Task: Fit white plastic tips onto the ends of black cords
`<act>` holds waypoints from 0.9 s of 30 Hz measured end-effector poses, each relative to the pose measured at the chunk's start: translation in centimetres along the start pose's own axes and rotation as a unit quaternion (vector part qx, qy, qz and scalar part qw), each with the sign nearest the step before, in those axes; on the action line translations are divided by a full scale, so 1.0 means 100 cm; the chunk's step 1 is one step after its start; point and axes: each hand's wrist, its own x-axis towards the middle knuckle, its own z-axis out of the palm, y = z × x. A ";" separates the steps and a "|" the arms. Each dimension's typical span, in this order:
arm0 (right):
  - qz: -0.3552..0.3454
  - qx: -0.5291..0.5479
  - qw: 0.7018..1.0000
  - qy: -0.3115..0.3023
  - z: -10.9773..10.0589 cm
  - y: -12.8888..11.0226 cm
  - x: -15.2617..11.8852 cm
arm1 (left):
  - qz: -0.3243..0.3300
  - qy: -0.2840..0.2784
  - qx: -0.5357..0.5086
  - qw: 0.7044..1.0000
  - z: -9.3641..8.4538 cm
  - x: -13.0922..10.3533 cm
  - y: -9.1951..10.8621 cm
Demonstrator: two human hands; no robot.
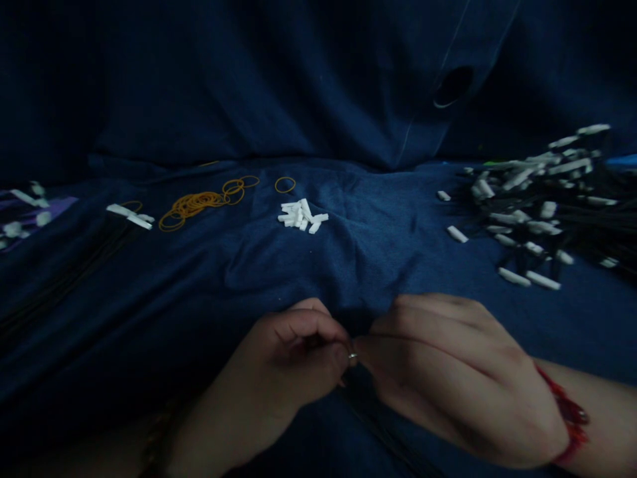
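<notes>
My left hand is closed in a pinch, thumb against forefinger, near the bottom middle. Against its fingertips, my right hand is closed too, with a red bracelet on the wrist. A tiny shiny light piece shows between the two sets of fingertips, too small to name. Dark thin strands run down below the hands; where their upper ends go is hidden by the fingers. In front of the hands lies a small pile of short white pieces on the dark blue cloth.
Orange rubber bands lie in a heap at left, with a single rubber band apart. Black strands with white ends spread at right. Another dark strand bundle lies at left, near a purple item at the edge.
</notes>
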 end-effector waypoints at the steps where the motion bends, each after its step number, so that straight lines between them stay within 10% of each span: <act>1: 0.004 -0.003 1.000 0.000 0.000 0.000 0.000 | 0.001 -0.002 -0.008 1.000 0.000 0.000 0.000; 27: 0.026 0.066 0.997 0.014 0.003 -0.003 -0.005 | -0.010 -0.046 -0.049 0.998 -0.002 -0.001 0.000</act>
